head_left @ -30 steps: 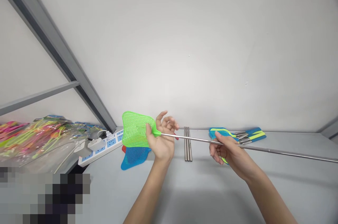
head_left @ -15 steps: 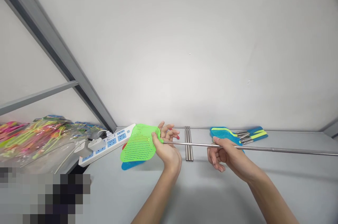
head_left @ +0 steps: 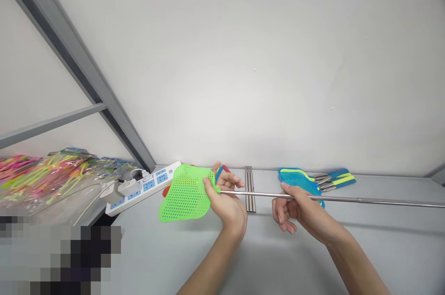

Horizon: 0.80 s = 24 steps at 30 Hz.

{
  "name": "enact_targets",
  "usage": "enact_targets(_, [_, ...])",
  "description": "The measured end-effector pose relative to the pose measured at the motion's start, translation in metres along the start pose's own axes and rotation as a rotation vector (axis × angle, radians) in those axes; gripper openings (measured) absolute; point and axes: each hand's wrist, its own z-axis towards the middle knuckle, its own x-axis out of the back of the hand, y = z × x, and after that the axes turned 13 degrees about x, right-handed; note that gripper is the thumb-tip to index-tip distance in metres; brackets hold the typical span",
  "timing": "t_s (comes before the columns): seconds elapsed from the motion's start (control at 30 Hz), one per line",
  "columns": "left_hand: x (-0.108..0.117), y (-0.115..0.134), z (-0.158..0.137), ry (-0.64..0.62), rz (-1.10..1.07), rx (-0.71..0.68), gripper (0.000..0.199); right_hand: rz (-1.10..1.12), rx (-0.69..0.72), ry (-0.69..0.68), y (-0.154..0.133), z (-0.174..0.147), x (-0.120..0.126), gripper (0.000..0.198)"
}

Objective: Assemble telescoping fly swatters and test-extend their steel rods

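A green fly swatter [head_left: 189, 193] is held level above the table, its perforated head to the left and its long metal rod running off the right edge. My left hand [head_left: 225, 197] grips it where head meets rod, thumb on the near face of the head. My right hand [head_left: 299, 204] pinches the rod with the thumb on top, its other fingers curled loosely below. Several bare metal rods [head_left: 250, 193] lie on the table between my hands. Behind my right hand is a stack of blue and yellow-green swatters [head_left: 295, 178]. Red and blue pieces are partly hidden behind the green head.
A white power strip [head_left: 149, 186] with plugs and cables lies at the left on the grey table [head_left: 156, 258]. Plastic bags of colourful items [head_left: 59, 174] are piled farther left. A grey metal frame [head_left: 90, 77] rises there, and a pale wall [head_left: 260, 77] stands behind the table.
The green head and my left hand have shifted slightly right and down, with the head turned a little. My right hand keeps its pinch on the rod. The whole view has moved slightly.
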Motion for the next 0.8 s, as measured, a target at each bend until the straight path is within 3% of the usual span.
enact_targets(0.37, [0.003, -0.011, -0.010, -0.032, -0.013, 0.063, 0.036, 0.041, -0.023, -0.061, 0.018, 0.004, -0.012, 0.060])
enact_targets(0.67, [0.001, -0.015, -0.020, -0.047, 0.011, 0.030, 0.039, 0.081, -0.043, -0.064, 0.021, 0.007, -0.017, 0.061])
enact_targets(0.8, [0.001, -0.021, -0.026, -0.045, 0.006, 0.126, 0.039, 0.056, -0.118, -0.069, 0.026, 0.008, -0.021, 0.064])
